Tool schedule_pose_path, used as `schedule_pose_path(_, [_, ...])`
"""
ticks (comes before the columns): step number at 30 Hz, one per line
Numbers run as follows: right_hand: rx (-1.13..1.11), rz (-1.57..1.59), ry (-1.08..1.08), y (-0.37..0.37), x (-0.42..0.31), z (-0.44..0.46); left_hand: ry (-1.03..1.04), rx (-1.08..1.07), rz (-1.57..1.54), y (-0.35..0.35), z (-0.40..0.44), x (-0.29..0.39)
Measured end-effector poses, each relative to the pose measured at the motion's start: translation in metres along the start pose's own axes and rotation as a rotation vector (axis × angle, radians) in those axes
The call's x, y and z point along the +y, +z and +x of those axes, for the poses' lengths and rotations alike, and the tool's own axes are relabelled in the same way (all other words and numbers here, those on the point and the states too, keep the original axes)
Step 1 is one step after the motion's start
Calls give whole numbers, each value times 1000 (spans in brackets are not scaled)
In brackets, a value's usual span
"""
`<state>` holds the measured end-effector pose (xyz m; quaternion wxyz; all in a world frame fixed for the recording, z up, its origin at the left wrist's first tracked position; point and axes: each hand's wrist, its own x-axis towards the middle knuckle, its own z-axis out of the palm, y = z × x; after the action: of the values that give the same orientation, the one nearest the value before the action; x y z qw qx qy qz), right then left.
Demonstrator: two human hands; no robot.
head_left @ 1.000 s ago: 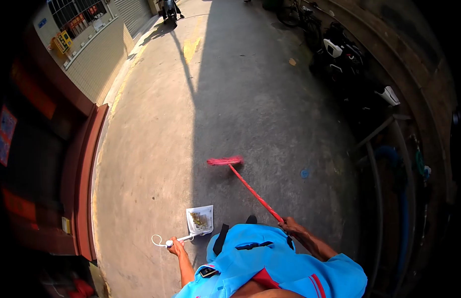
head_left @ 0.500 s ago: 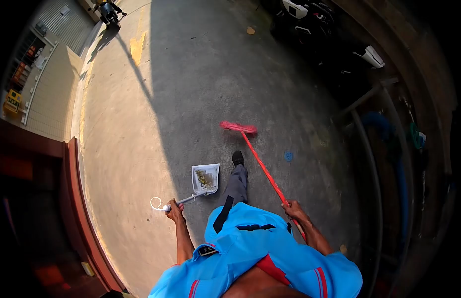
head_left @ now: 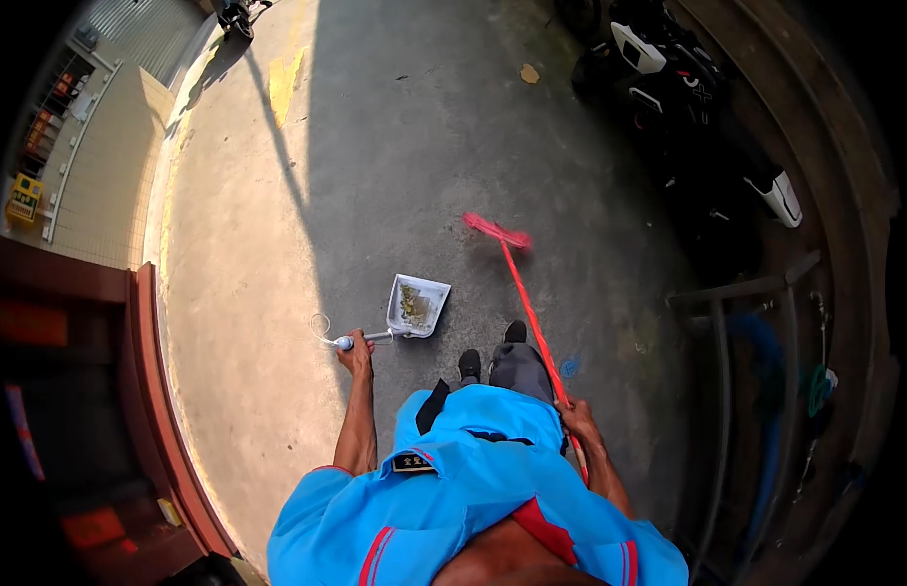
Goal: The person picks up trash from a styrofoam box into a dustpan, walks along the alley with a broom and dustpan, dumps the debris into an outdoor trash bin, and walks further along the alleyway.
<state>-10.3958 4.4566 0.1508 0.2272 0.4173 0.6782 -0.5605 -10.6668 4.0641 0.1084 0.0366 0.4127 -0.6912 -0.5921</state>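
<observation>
My left hand (head_left: pixel 356 353) is closed around the handle of a white long-handled dustpan (head_left: pixel 440 291), near the end with a white loop. Brownish and greenish litter (head_left: pixel 412 306) lies inside the pan. My right hand (head_left: pixel 576 418) grips the red pole of a broom (head_left: pixel 531 311). Its pinkish-red head (head_left: pixel 497 231) is ahead of my feet, to the right of the dustpan; whether it touches the ground I cannot tell. Both of my dark shoes (head_left: pixel 470 364) show below the blue shirt.
A dry leaf (head_left: pixel 529 73) lies on the concrete ahead. A black and white motorbike (head_left: pixel 668 88) is parked at the right, with a metal frame (head_left: pixel 727 293) nearer me. Another motorbike (head_left: pixel 236 20) stands far left. A reddish-brown frame (head_left: pixel 146 342) borders the left side.
The dustpan and my left hand have moved forward. The broom head has shifted slightly right and forward and is now turned. Two shoes show instead of one, and the motorbikes appear nearer.
</observation>
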Motion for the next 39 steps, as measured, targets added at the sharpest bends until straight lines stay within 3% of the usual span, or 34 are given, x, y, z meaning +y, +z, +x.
schedule_pose_path(5, [-65, -94, 18, -49, -62, 77, 32, 13, -28, 90, 25, 40])
schedule_pose_path(8, [-29, -238, 31, -83, -138, 112, 70, 11, -41, 143, 40, 62])
schedule_pose_path(10, [19, -265, -114, -109, -117, 178, 31, 96, -48, 170, 41, 76])
schedule_pose_path(12, [-2, -322, -426, -134, -134, 235, 19, 87, -47, 193, 50, 85])
schedule_pose_path(13, [-50, -363, -282, -146, -158, 249, -2, 115, -28, 208, 55, 89])
schedule_pose_path(14, [-37, -361, -304, -158, -192, 256, -35, 150, 4, 223, 60, 96])
schedule_pose_path(16, [-161, -448, -147, -178, -252, 259, -9, 158, -36, 254, 65, 110])
schedule_pose_path(30, [-244, -411, -189, -199, -423, 412, -25, 245, -36, 426, 120, 205])
schedule_pose_path(34, [-258, -504, -297, -210, -480, 472, -39, 257, -24, 481, 150, 231])
schedule_pose_path(36, [-168, -555, -451, -216, -507, 499, -28, 236, -69, 515, 167, 238])
schedule_pose_path(38, [-292, -543, -142, -224, -569, 511, 7, 246, -73, 537, 175, 259])
schedule_pose_path(39, [-239, -549, -326, -222, -570, 540, -9, 235, -103, 552, 171, 278])
